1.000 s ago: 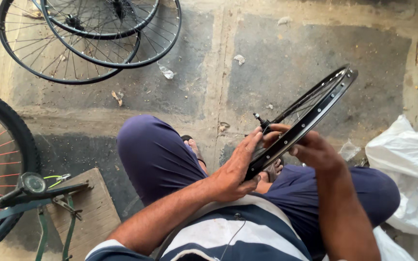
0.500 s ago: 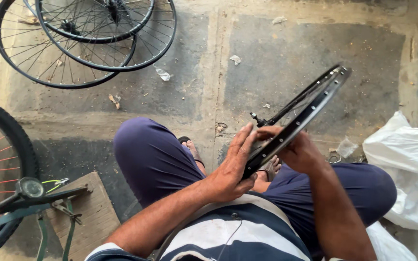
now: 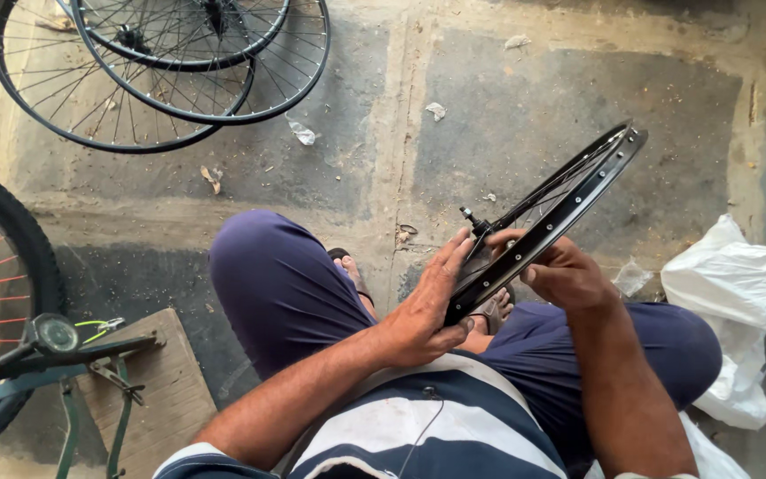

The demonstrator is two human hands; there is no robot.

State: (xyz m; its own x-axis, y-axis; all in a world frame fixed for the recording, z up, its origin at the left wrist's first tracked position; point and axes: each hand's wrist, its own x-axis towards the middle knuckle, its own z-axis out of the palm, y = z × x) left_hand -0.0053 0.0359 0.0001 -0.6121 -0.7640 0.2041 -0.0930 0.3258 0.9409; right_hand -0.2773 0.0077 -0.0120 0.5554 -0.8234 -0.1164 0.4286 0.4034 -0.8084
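Black bicycle rim (image 3: 569, 208) is held edge-on above the lap, approx. centre frame, tilted up toward 2 o'clock. Left hand (image 3: 427, 306) is laid flat against the rim's lower end at 7 o'clock, thumb hooked under; rim is grasped. Right hand (image 3: 565, 275) is closed on the rim from the opposite side. Hub axle (image 3: 472, 217) is seen at 10 o'clock of the hands. Two spoked wheels (image 3: 161, 62) are laid on concrete floor (image 3: 507, 98) at 11 o'clock; white plastic bag (image 3: 738, 302) at 3 o'clock.

Spare spoked wheels (image 3: 161, 71), white plastic bag (image 3: 742, 302), wooden board (image 3: 157, 390), paper scraps (image 3: 301, 133).
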